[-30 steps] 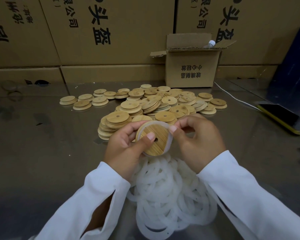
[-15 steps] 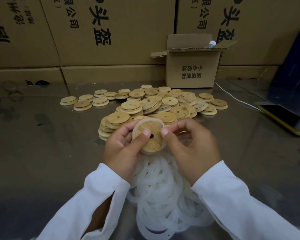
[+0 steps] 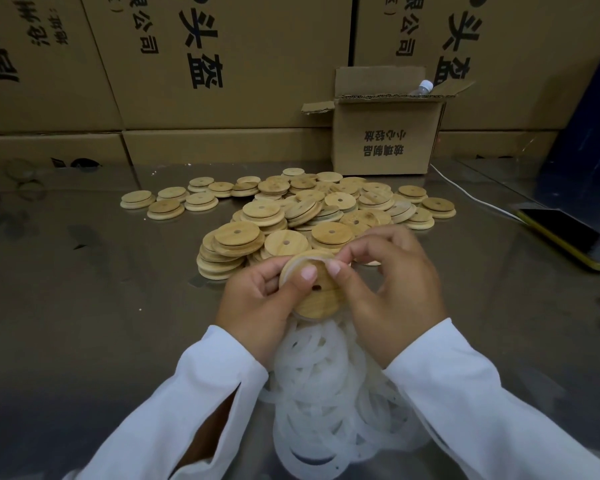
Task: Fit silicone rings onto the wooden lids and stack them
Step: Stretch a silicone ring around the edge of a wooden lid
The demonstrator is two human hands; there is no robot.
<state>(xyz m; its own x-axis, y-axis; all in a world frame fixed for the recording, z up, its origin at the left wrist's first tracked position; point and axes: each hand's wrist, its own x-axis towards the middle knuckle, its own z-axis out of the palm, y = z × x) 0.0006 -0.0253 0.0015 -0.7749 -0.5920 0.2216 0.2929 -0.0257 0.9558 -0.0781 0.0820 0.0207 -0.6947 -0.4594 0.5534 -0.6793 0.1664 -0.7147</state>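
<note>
Head view, frame centre:
- Left hand (image 3: 257, 299) grips wooden lid (image 3: 321, 301) at its left edge. Thumb lies across face near centre hole, fingers (image 3: 271, 275) curled behind.
- Right hand (image 3: 392, 299) opposite, thumb pressed on lid face. Forefinger curled, pinching translucent silicone ring (image 3: 310, 259) at lid's upper rim.
- Lid tilted toward camera, held above pile of silicone rings (image 3: 326, 393) on worktop (image 3: 101, 306), lower centre.
- Heap of wooden lids (image 3: 291, 209) beyond hands, upper centre.
</note>
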